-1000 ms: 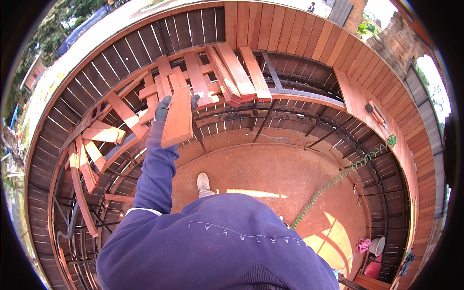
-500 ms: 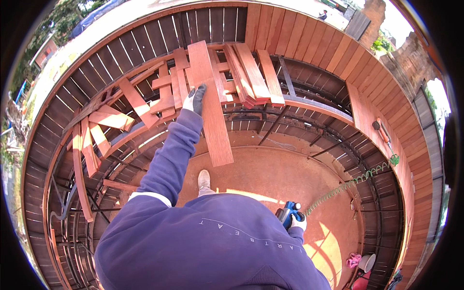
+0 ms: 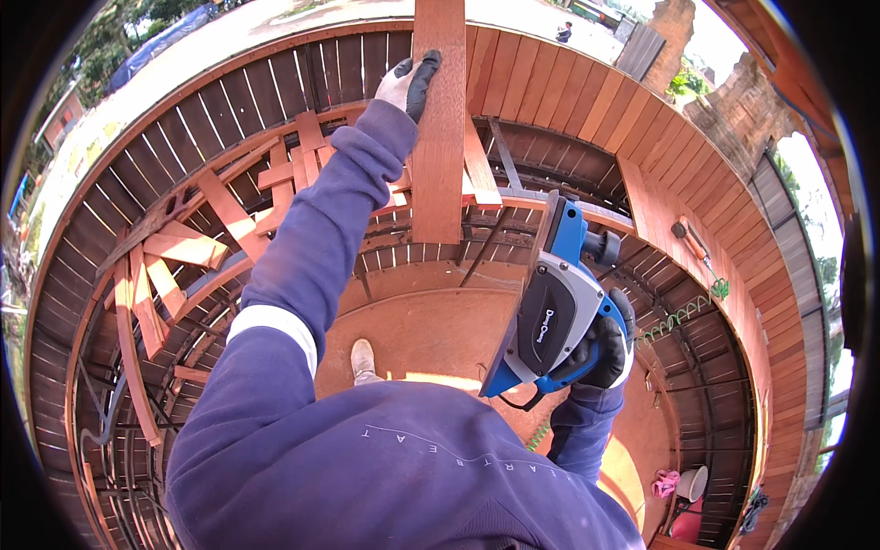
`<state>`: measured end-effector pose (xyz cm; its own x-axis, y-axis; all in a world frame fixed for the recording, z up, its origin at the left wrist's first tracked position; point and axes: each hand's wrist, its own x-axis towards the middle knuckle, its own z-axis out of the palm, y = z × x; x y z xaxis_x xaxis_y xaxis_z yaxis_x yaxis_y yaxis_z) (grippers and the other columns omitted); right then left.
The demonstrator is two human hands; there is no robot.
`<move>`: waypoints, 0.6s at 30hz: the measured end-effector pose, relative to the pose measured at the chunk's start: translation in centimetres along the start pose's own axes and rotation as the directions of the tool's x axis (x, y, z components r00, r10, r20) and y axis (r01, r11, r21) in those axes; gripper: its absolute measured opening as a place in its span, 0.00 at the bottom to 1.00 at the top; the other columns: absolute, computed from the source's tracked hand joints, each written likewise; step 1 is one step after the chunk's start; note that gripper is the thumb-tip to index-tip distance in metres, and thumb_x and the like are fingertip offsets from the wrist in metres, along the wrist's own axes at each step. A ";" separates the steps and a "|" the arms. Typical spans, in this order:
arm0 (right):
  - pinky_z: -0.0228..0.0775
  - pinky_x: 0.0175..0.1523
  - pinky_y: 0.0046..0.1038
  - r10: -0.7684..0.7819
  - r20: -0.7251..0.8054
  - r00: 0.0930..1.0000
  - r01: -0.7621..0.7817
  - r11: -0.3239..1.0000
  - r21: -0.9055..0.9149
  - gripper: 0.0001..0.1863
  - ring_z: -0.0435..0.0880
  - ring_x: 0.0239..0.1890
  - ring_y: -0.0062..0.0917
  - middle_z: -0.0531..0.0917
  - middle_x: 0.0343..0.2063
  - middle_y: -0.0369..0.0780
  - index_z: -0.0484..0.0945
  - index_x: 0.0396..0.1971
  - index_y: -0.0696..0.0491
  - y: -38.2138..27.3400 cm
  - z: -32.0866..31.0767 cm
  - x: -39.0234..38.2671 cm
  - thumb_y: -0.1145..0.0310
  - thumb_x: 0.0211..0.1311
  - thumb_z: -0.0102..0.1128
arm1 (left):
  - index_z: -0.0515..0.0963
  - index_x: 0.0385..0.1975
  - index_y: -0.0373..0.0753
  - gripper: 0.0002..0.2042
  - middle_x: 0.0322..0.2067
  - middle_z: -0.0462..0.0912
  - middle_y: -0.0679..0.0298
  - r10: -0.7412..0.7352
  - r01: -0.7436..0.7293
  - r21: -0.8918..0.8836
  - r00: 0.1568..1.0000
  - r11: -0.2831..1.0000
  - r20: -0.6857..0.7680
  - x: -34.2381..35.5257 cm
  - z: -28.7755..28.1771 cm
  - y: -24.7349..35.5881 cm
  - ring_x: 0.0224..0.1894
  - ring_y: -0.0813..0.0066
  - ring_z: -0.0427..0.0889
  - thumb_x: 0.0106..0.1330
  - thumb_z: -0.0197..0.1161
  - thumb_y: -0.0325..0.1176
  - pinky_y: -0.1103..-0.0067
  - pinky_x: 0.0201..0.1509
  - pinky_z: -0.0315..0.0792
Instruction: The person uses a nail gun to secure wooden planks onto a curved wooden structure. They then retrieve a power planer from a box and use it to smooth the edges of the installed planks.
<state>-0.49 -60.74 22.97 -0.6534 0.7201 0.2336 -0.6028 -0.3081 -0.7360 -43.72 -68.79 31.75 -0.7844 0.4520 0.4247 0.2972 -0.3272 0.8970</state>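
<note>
My left hand [image 3: 408,87], in a white and dark grey glove, grips the left edge of a long reddish wooden board [image 3: 441,137] near its upper end. The board stands nearly upright in the picture, held out in front of me over the curved wall's ledge. My right hand [image 3: 605,348], gloved too, is closed round the rear handle of a blue and grey electric planer [image 3: 548,307]. The planer is raised to the right of the board with its long flat sole turned toward it, a gap between them. A green coiled cord [image 3: 674,321] runs off behind that hand.
Several loose wooden boards [image 3: 188,246] lie across the curved metal frame at the left. A hammer [image 3: 687,240] rests on the planked ledge at the right. Below it stand a white bucket [image 3: 693,483] and a pink cloth [image 3: 665,482]. My shoe [image 3: 363,357] is on the reddish floor.
My left hand has carried the board up and to the right, away from the pile of boards. My right hand has raised the planer from low beside my body to in front of me.
</note>
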 end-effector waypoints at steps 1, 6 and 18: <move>0.72 0.19 0.23 0.032 0.020 0.999 -0.033 0.999 0.031 0.23 0.76 0.15 0.24 0.77 0.26 0.43 0.72 0.59 0.53 0.5 0.4 -0.2 0.71 0.63 0.60 | 0.78 0.49 0.29 0.26 0.39 0.84 0.60 -0.003 0.003 -0.015 1.000 1.000 0.011 -0.4 0.5 0.2 0.39 0.75 0.80 0.68 0.62 0.52 0.79 0.45 0.73; 0.73 0.19 0.25 0.182 0.047 0.982 -0.186 0.973 0.135 0.24 0.76 0.15 0.26 0.76 0.26 0.44 0.72 0.58 0.53 5.0 0.1 -2.2 0.72 0.61 0.61 | 0.79 0.46 0.33 0.21 0.35 0.84 0.65 -0.062 0.069 -0.107 0.996 0.992 0.067 -1.9 2.4 -0.2 0.34 0.79 0.80 0.69 0.62 0.49 0.80 0.40 0.74; 0.74 0.18 0.26 0.305 -0.229 0.924 -0.249 0.937 0.245 0.25 0.76 0.16 0.26 0.75 0.25 0.40 0.70 0.60 0.52 7.6 0.7 -2.4 0.70 0.61 0.57 | 0.78 0.46 0.31 0.22 0.37 0.83 0.64 -0.157 0.150 0.145 0.987 0.978 0.037 -5.0 4.0 -0.3 0.39 0.80 0.76 0.70 0.61 0.48 0.81 0.45 0.72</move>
<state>-3.82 -65.26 17.30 -0.6829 0.7139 -0.1546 -0.5142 -0.6202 -0.5924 -37.73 -67.61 29.85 -0.8005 0.5282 0.2833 0.2523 -0.1319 0.9586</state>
